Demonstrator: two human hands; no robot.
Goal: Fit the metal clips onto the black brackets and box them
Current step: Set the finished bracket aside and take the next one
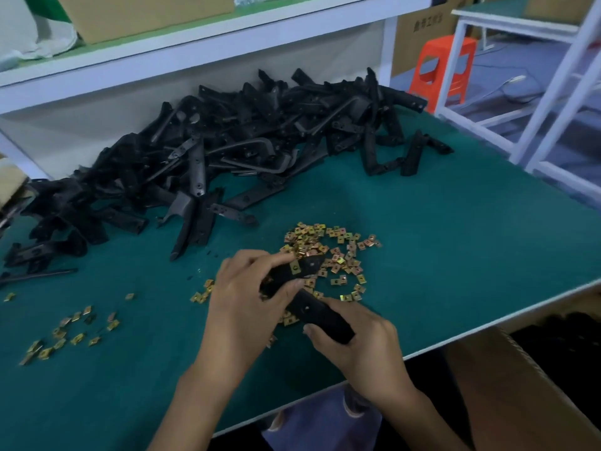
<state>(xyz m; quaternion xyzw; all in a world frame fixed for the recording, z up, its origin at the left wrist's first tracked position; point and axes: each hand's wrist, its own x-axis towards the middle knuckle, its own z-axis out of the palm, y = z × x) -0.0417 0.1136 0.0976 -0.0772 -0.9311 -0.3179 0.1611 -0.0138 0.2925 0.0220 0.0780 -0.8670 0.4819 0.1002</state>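
right hand (pixel 361 348) grips the near end of a black bracket (pixel 320 317), fingers curled under it, thumb on top. left hand (pixel 247 297) is wrapped round the far arm of the same bracket, thumb pressing on its side. both hands closed on the part and holding it just above the counter (pixel 455 255). one metal clip (pixel 294 267) sits on the bracket's far arm, right by the left fingertips; can't tell if it's fully seated.

cardboard box (pixel 520 395) stands below the counter edge on the right, with dark parts inside, too dim to identify.

loose clip pile (pixel 338 252) lies just beyond the hands, touching the bracket's far end. smaller clip scatter (pixel 74 330) lies well apart to the left.

big heap of black brackets (pixel 227 151) runs along the back of the counter, under a white shelf (pixel 195 50). orange stool (pixel 442 70) on the floor far right.
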